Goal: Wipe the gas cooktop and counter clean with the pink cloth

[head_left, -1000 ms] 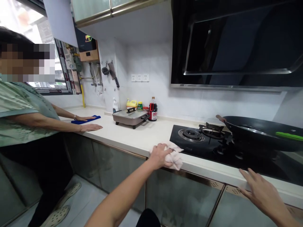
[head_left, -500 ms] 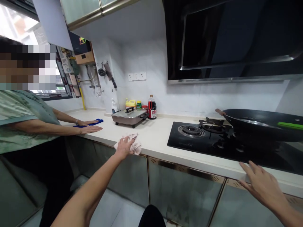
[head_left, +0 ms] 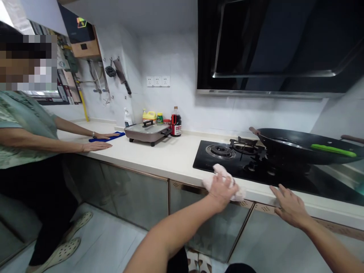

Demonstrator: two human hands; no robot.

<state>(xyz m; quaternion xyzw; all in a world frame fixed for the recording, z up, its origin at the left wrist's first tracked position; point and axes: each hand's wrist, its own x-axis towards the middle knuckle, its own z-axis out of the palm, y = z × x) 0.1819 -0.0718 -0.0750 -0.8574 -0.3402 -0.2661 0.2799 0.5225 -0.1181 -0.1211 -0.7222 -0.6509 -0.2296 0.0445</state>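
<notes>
A pale pinkish-white cleaning cloth (head_left: pixel 239 194) is bunched under my left hand (head_left: pixel 222 191) at the counter's front edge, just in front of the black gas hob (head_left: pixel 210 163). My fingers curl over the cloth and grip it. Farther right, my right hand (head_left: pixel 292 206) rests on the counter edge with its fingers spread, holding nothing. Behind it on the hob sits a large black wok (head_left: pixel 267 142) with a green-handled utensil (head_left: pixel 332 150) lying in it.
A lidded electric pan (head_left: pixel 148 132) stands on the white counter (head_left: pixel 159 157), beside a dark sauce bottle (head_left: pixel 176 123). At left, a person (head_left: pixel 28 129) leans on the counter, one hand on a blue cloth (head_left: pixel 95 139). A range hood (head_left: pixel 270 45) hangs above.
My left hand has moved the cloth rightward along the counter edge, from near the electric pan to the front of the hob. The view has shifted; my right hand stays at the edge.
</notes>
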